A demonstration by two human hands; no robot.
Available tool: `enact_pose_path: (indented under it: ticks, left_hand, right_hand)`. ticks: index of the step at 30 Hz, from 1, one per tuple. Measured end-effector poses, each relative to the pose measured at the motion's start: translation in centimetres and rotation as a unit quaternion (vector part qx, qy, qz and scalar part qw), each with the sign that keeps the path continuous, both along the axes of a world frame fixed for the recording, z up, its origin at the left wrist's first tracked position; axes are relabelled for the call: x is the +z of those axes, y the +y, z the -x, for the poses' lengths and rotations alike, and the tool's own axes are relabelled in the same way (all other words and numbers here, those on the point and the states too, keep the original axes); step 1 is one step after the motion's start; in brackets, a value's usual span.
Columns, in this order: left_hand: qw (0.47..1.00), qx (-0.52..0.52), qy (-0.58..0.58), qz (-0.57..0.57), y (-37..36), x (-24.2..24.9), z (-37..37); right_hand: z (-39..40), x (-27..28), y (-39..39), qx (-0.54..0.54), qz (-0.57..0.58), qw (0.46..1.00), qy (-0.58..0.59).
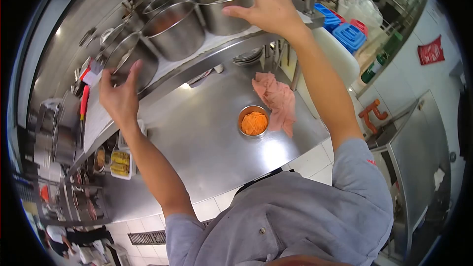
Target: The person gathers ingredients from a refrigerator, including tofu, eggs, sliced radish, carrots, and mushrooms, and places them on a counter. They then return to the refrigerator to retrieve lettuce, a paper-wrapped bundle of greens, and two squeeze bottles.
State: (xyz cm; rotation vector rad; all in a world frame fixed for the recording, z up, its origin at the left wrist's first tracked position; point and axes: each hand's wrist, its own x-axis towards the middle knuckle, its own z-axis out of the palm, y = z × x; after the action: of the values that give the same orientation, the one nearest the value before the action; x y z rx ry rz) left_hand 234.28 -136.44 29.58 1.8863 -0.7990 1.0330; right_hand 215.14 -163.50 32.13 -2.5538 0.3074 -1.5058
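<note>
My left hand is raised at the left end of the shelf, thumb and fingers apart, right at the near side of a steel pot. On the other side, my right hand reaches up with its fingers spread around the right side of another steel pot, the thumb in front of its wall. Between these two stands a third steel pot with something reddish inside. Below, on the steel table, a round metal container holds shredded orange food, and a crumpled pink cloth lies beside it.
The shelf edge runs above the steel table. A red-handled tool lies at the shelf's left. A white tub of yellowish food stands at the table's left, stacked plates under the shelf. Another person is at lower left.
</note>
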Motion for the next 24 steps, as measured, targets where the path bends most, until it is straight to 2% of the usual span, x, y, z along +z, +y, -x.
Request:
enact_pose_path:
  ticks: [1, 2, 3, 5, 6, 8, 9, 10, 11, 14, 16, 19, 20, 22, 23, 24]
  left_hand:
    - [1.000, 0.009, -0.001, 0.004, 0.4, 0.1, 0.1]
    - [0.999, -0.016, 0.047, 0.014, 0.5, 0.4, 0.3]
    - [0.994, -0.043, 0.095, 0.021, 0.7, 0.5, 0.3]
    - [0.995, -0.032, 0.089, 0.020, 1.1, 0.4, 0.1]
    - [0.993, -0.041, 0.102, 0.038, 1.2, 0.4, 0.2]
    - [0.990, -0.052, 0.115, 0.056, 1.3, 0.3, 0.0]
    - [0.992, -0.049, 0.100, 0.056, 1.3, 0.2, -0.2]
    - [0.994, -0.047, 0.088, 0.053, 1.5, 0.1, -0.3]
    - [0.993, -0.050, 0.091, 0.049, 1.6, -0.1, -0.4]
    - [0.991, -0.056, 0.113, 0.040, 1.5, -0.2, -0.6]
    - [0.994, -0.061, 0.072, 0.056, 1.3, -0.5, -0.8]
    - [0.995, -0.057, 0.069, 0.038, 1.5, -0.7, -1.3]
    - [0.995, -0.057, 0.069, 0.037, 1.5, -0.8, -1.2]
    - [0.982, -0.105, 0.143, 0.063, 1.8, -1.0, -0.9]
    - [0.982, -0.101, 0.144, 0.067, 1.8, -1.2, -0.7]
    - [0.986, -0.100, 0.099, 0.089, 1.7, -1.4, -0.4]
  right_hand:
    - [0.2, 0.8, 1.5, -0.044, 0.103, 0.992, -0.066]
    - [0.6, 1.5, 2.6, -0.091, 0.202, 0.966, -0.133]
    - [0.8, 2.2, 3.5, -0.089, 0.203, 0.966, -0.134]
    - [0.7, 3.2, 5.0, -0.031, 0.258, 0.934, -0.245]
    - [-0.1, 2.6, 4.7, -0.031, 0.258, 0.934, -0.244]
    - [-2.2, 1.7, 4.2, -0.019, 0.216, 0.967, -0.130]
    - [-2.7, 1.3, 4.9, -0.022, 0.217, 0.967, -0.129]
    - [-2.8, 1.1, 6.9, 0.027, 0.116, 0.993, -0.017]
    - [-3.2, 0.9, 8.3, 0.076, 0.009, 0.992, 0.095]
    - [-6.3, -0.4, 9.2, 0.090, -0.018, 0.994, 0.060]
    - [-6.7, -0.8, 9.8, 0.084, -0.023, 0.995, 0.048]
    - [-7.0, -0.9, 9.8, 0.096, -0.024, 0.994, 0.043]
    - [-5.9, -0.5, 9.8, 0.069, -0.034, 0.996, 0.047]
    - [-3.4, 0.5, 9.1, -0.015, -0.057, 0.996, 0.066]
    - [-2.2, 0.8, 8.2, -0.072, -0.067, 0.992, 0.081]
    - [-1.5, 0.5, 7.2, -0.068, -0.063, 0.992, 0.083]
